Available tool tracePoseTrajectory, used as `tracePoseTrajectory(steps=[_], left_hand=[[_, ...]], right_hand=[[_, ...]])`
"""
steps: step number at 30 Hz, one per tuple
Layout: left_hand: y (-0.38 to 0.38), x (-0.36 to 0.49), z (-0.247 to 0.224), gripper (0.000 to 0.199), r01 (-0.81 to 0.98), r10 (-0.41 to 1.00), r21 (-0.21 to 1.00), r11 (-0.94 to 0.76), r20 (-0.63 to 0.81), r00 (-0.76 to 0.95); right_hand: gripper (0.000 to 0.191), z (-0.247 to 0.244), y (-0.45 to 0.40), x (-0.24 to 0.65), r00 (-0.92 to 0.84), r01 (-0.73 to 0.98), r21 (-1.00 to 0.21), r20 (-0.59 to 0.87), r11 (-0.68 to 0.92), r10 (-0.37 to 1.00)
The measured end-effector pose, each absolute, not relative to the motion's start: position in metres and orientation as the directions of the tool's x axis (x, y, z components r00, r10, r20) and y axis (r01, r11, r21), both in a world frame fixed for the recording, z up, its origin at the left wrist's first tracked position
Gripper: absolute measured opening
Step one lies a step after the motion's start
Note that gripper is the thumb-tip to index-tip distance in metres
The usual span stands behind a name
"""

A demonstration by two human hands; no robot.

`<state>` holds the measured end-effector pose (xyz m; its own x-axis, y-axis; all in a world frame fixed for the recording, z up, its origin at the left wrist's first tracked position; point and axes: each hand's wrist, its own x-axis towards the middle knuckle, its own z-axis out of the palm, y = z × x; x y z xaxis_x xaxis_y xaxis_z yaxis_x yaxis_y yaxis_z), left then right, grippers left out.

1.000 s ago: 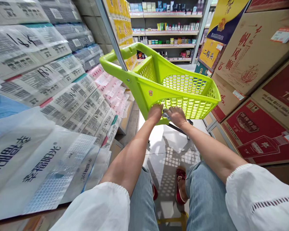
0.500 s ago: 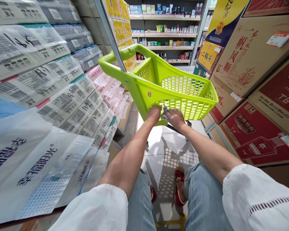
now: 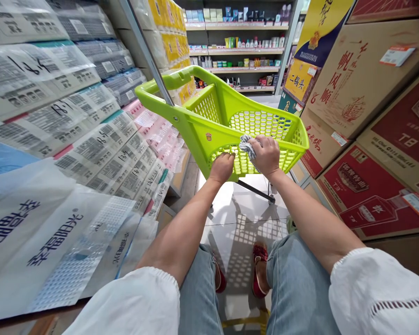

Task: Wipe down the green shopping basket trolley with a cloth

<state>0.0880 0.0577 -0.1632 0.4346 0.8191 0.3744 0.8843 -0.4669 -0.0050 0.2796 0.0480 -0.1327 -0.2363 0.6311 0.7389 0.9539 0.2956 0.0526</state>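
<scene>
A bright green plastic shopping cart [image 3: 192, 123] stands in front of me, its lattice side turned towards me. My left hand [image 3: 222, 167] is closed on the lower lattice of that side, fingers curled in and partly hidden. Against the same side, further right and higher, my right hand [image 3: 266, 153] grips a crumpled grey-and-white striped cloth [image 3: 247, 145]. Some of the cloth bulges out left of the fingers. The cart's basket shows no goods inside.
Stacked packs of paper goods [image 3: 87, 139] line the left side. Printed cartons [image 3: 366, 190] are piled close on the right. Behind the cart stand shelves of bottles and boxes [image 3: 244, 46]. A metal post [image 3: 148, 51] rises beside the cart handle.
My right hand has moved up and slightly right along the basket side with the cloth. My left hand stays low on the lattice. The cart appears slightly further left in view.
</scene>
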Motion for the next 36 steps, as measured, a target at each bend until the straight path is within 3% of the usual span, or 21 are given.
tracePoseTrajectory(steps=[6, 10, 17, 21, 26, 29, 32, 36], left_hand=[[0.068, 0.125, -0.167, 0.04, 0.893, 0.86, 0.092, -0.44, 0.33, 0.389], [0.079, 0.129, -0.166, 0.035, 0.89, 0.885, 0.191, -0.413, 0.317, 0.342], [0.087, 0.127, -0.164, 0.034, 0.88, 0.873, 0.204, -0.428, 0.344, 0.345], [0.084, 0.129, -0.161, 0.033, 0.867, 0.881, 0.25, -0.432, 0.323, 0.346], [0.079, 0.132, -0.158, 0.036, 0.886, 0.888, 0.213, -0.411, 0.315, 0.336], [0.078, 0.133, -0.159, 0.038, 0.881, 0.883, 0.214, -0.421, 0.319, 0.344], [0.078, 0.132, -0.159, 0.035, 0.879, 0.88, 0.208, -0.429, 0.314, 0.356], [0.078, 0.131, -0.158, 0.032, 0.867, 0.873, 0.215, -0.45, 0.31, 0.377]], right_hand=[[0.033, -0.14, 0.051, 0.281, -0.236, 0.954, 0.048, 0.732, 0.297, 0.639], [0.033, -0.175, 0.053, 0.282, -0.301, 0.945, 0.086, 0.61, 0.316, 0.733], [0.036, -0.215, 0.043, 0.287, -0.443, 0.896, 0.167, 0.369, 0.411, 0.817], [0.037, -0.187, 0.045, 0.288, -0.372, 0.927, 0.131, 0.455, 0.352, 0.809], [0.036, -0.14, 0.052, 0.295, -0.226, 0.961, 0.031, 0.662, 0.276, 0.715], [0.036, -0.134, 0.054, 0.298, -0.181, 0.966, 0.001, 0.716, 0.258, 0.675], [0.036, -0.149, 0.054, 0.298, -0.193, 0.967, 0.016, 0.689, 0.253, 0.698], [0.036, -0.184, 0.048, 0.294, -0.339, 0.937, 0.124, 0.542, 0.326, 0.769]])
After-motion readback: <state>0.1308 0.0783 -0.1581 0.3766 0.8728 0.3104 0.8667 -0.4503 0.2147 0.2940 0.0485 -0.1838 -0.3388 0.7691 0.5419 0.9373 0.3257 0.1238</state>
